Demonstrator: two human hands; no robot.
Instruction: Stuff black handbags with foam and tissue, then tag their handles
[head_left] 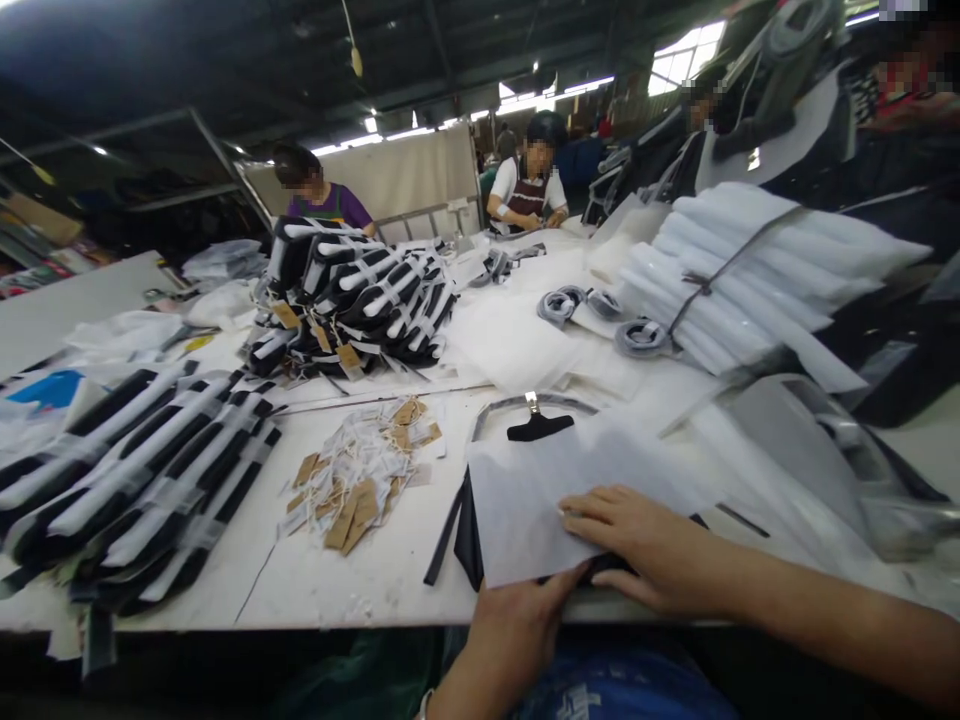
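A white sheet (525, 505) lies over a black item (466, 535) at the table's front edge. My right hand (637, 540) rests on the sheet's right part, fingers extended and slightly apart. At the sheet's lower edge is my left hand (517, 620); its thumb and fingers reach to the black material, and the fingertips are partly hidden, so its grip cannot be made out. A black piece with a metal clip (540, 428) lies just beyond the sheet, beside a grey strap loop.
Tags with strings (367, 470) are heaped left of the sheet. Bundled black-and-white items (150, 480) lie farther left, more stacked behind (360, 290). A tied white bundle (750, 270) and rolled straps (643, 337) are at right. Two people work across the table.
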